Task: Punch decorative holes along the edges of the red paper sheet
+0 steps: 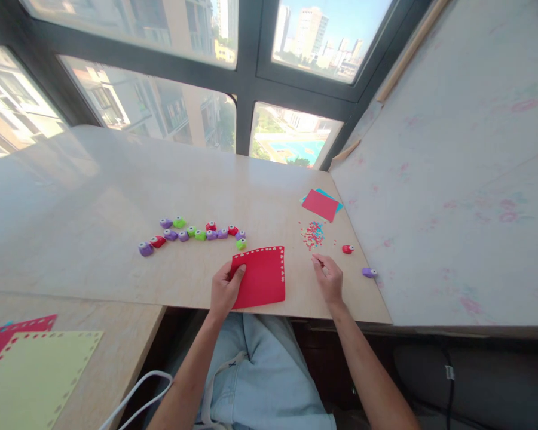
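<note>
My left hand (pixel 225 288) grips a red sheet of paper (pixel 260 278) by its left side, thumb on top. Small punched shapes run along the sheet's top edge and partway down its right edge. To the right of the sheet, my right hand (pixel 329 278) is closed in a pinch, its fingertips just below a pile of tiny paper cutouts (pixel 314 235) in red, blue and white. Whatever sits between those fingertips is too small to make out. A red craft punch (pixel 348 249) and a purple craft punch (pixel 369 272) lie to the right of this hand.
Several purple, green and red craft punches (pixel 199 235) form a winding row beyond the sheet. Red and blue paper sheets (pixel 320 205) are stacked near the wall (pixel 457 179). At lower left, a yellow punched sheet (pixel 40 376) overlaps a red one, near a white cable (pixel 138 382).
</note>
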A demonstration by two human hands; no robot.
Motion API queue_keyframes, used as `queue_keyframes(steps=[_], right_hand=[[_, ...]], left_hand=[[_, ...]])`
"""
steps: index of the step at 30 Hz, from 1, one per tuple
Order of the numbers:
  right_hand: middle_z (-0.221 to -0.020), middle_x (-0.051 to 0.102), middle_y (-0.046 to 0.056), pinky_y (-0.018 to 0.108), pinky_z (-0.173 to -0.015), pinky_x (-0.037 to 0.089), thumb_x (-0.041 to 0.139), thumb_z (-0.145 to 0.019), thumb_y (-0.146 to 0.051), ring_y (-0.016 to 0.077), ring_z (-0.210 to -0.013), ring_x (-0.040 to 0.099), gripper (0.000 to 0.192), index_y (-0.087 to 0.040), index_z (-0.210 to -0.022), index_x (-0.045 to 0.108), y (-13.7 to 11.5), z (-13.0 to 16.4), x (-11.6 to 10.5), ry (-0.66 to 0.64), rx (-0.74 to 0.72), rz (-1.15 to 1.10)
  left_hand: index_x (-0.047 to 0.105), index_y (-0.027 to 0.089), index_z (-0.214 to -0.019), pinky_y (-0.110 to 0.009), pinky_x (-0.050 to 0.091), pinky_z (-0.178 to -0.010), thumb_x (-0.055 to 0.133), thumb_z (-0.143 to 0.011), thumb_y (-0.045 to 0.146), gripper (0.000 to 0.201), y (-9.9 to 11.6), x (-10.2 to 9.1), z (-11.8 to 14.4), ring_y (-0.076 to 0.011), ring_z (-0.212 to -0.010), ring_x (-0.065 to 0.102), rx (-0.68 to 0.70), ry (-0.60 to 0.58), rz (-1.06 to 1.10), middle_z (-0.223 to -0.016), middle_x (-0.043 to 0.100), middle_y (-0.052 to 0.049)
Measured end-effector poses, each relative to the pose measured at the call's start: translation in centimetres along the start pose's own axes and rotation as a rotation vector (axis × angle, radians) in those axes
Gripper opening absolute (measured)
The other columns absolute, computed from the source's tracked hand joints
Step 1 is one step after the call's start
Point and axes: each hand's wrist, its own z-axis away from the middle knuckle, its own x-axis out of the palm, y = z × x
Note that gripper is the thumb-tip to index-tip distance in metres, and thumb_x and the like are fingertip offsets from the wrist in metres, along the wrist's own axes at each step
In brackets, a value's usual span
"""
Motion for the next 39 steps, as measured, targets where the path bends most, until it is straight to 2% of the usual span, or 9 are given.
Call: queue_keyframes(steps=[5,9,11,13,17,22,27,33,39], right_hand=[[-0.094,0.071,0.014,0.033,-0.072,0.05,0.05,-0.087,-0.038,0.0212,-0.08,0.064,0.034,-0.013,-0.098,0.07,3.1,0.5,-3.7,0.201,0.17,0.153],[-0.094,0.071,0.014,0.032,-0.07,0.049,0.049,-0.083,-0.038,0.0196,-0.073,0.062,0.047,-0.009,-0.115,0.066,4.7,0.9,-5.4,0.329,0.37,0.186],[-0.092,0.07,0.013,0.031,-0.067,0.048,0.049,-0.081,-0.037,0.0182,-0.067,0.06,0.057,-0.006,-0.128,0.058,5.2,0.7,-5.9,0.334,0.426,0.191],[-0.091,0.07,0.011,0.03,-0.065,0.047,0.049,-0.079,-0.035,0.0183,-0.064,0.06,0.067,-0.006,-0.139,0.046,5.5,0.2,-6.1,0.274,0.443,0.241],[-0.081,0.071,0.008,0.031,-0.065,0.043,0.05,-0.08,-0.034,0.0226,-0.067,0.063,0.073,-0.011,-0.147,0.037,6.1,-1.6,-6.0,0.11,0.409,0.512],[-0.074,0.07,0.01,0.034,-0.067,0.043,0.05,-0.085,-0.039,0.025,-0.066,0.063,0.059,-0.016,-0.139,0.051,6.6,-3.3,-5.7,-0.028,0.405,0.682],[-0.078,0.071,0.01,0.032,-0.067,0.04,0.049,-0.088,-0.042,0.0243,-0.069,0.063,0.048,-0.018,-0.129,0.06,6.0,-3.1,-5.6,0.006,0.431,0.691],[-0.08,0.07,0.007,0.026,-0.058,0.031,0.052,-0.089,-0.043,0.0195,-0.068,0.059,0.034,-0.018,-0.106,0.067,4.7,-1.7,-5.1,0.048,0.35,0.666],[-0.093,0.067,0.008,0.028,-0.063,0.041,0.048,-0.091,-0.043,0.0203,-0.078,0.06,0.034,-0.018,-0.105,0.067,4.1,-0.9,-4.3,-0.028,0.133,0.549]], left_hand=[[0.068,0.016,-0.088,-0.024,0.047,-0.06,0.062,-0.081,0.047,0.033,0.0,0.1,-0.1,-0.0168,-0.071,0.059,-0.003,0.014,-0.029,-0.08,0.068,-0.003],[0.068,0.015,-0.086,-0.023,0.045,-0.057,0.063,-0.08,0.048,0.034,0.0,0.0,-0.1,-0.0159,-0.067,0.057,-0.003,0.021,-0.058,-0.076,0.067,-0.002],[0.068,0.015,-0.087,-0.023,0.046,-0.056,0.063,-0.079,0.048,0.035,0.1,0.0,-0.1,-0.016,-0.067,0.057,-0.006,0.02,-0.073,-0.077,0.067,-0.003],[0.068,0.015,-0.087,-0.023,0.045,-0.055,0.063,-0.079,0.049,0.035,0.2,0.0,-0.1,-0.016,-0.066,0.057,-0.001,0.021,-0.096,-0.076,0.067,-0.002],[0.068,0.015,-0.086,-0.022,0.044,-0.053,0.062,-0.08,0.048,0.034,0.4,0.1,-0.1,-0.0156,-0.064,0.055,0.027,0.021,-0.136,-0.073,0.065,-0.002],[0.067,0.016,-0.083,-0.022,0.043,-0.054,0.061,-0.081,0.047,0.032,0.3,0.1,-0.1,-0.0149,-0.062,0.054,0.054,0.023,-0.169,-0.07,0.063,-0.001],[0.065,0.016,-0.08,-0.022,0.042,-0.055,0.059,-0.083,0.047,0.031,0.3,0.3,0.0,-0.0144,-0.063,0.052,0.065,0.017,-0.196,-0.07,0.062,0.0],[0.063,0.016,-0.079,-0.022,0.039,-0.057,0.056,-0.085,0.045,0.03,0.4,0.5,0.0,-0.0136,-0.064,0.049,0.088,0.015,-0.24,-0.068,0.058,0.001],[0.062,0.016,-0.077,-0.023,0.038,-0.058,0.054,-0.086,0.042,0.029,0.5,1.0,-0.3,-0.0133,-0.062,0.048,0.122,0.022,-0.303,-0.066,0.057,0.001]])
